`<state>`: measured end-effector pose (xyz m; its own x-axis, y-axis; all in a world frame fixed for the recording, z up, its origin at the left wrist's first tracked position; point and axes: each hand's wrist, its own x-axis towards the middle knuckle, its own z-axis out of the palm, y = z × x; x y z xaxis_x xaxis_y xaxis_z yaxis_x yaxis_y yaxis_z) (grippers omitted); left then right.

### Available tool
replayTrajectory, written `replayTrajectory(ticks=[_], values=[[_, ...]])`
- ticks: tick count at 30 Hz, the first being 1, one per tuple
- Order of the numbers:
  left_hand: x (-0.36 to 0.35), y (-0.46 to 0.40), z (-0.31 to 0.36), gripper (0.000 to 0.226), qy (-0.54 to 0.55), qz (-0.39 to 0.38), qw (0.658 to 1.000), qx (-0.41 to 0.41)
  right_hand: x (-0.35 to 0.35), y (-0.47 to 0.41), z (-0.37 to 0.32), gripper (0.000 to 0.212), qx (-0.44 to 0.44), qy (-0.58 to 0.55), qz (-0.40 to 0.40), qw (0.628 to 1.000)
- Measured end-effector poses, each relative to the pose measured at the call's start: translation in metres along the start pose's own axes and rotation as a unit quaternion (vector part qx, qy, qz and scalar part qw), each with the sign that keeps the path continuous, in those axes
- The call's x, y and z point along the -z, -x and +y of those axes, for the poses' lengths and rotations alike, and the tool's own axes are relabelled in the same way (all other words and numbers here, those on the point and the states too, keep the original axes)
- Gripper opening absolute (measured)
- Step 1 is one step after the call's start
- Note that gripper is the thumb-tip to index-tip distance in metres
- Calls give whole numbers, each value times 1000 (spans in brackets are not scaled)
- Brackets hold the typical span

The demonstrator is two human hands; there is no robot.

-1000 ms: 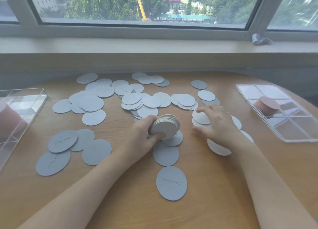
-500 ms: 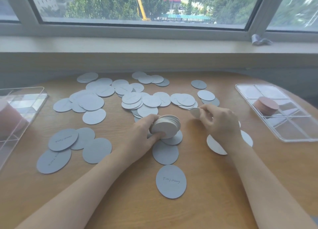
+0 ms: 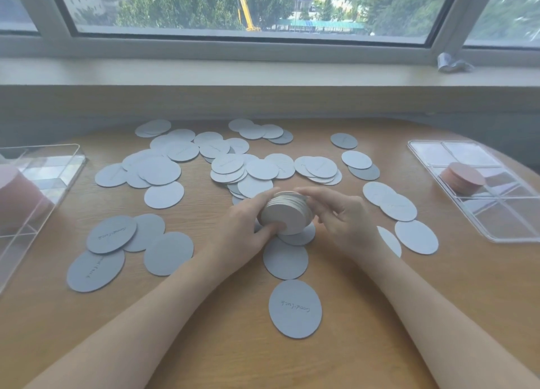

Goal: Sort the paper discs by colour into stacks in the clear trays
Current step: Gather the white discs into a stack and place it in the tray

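Gripping stack of grey discs (image 3: 287, 213): left hand (image 3: 242, 228) and right hand (image 3: 342, 216), fingers curled.

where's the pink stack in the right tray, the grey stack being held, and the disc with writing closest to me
pink stack (image 3: 462, 177), head view, on its top disc.
grey stack (image 3: 285, 215), head view, on its near flat face.
written disc (image 3: 295, 308), head view, on the handwriting at its middle.

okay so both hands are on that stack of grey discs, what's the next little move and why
Probably square up the stack, then pick up another grey disc nearby, such as the one just under it. The left hand grips the stack while the right hand touches its far edge, its layers look slightly fanned, and many grey discs lie loose on the table.
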<state>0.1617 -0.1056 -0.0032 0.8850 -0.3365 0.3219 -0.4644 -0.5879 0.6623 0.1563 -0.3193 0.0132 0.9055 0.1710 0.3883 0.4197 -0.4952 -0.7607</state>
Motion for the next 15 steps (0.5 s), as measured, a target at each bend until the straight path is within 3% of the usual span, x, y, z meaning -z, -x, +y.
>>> replayTrajectory(ticks=[3, 8, 12, 15], values=[[-2, 1, -3, 57, -15, 10, 1000, -1, 0, 0, 0, 29, 24, 45, -63, 997], [-6, 4, 1, 57, -99, -5, 995, -14, -12, 0, 2, 64, 46, 154, -146, 976], [-6, 4, 5, 74, -100, -21, 995, -13, -20, 2, 3, 75, 43, 131, -159, 978], [-5, 3, 6, 71, -86, -28, 996, -14, -17, 3, 3, 81, 38, 131, -154, 979]])
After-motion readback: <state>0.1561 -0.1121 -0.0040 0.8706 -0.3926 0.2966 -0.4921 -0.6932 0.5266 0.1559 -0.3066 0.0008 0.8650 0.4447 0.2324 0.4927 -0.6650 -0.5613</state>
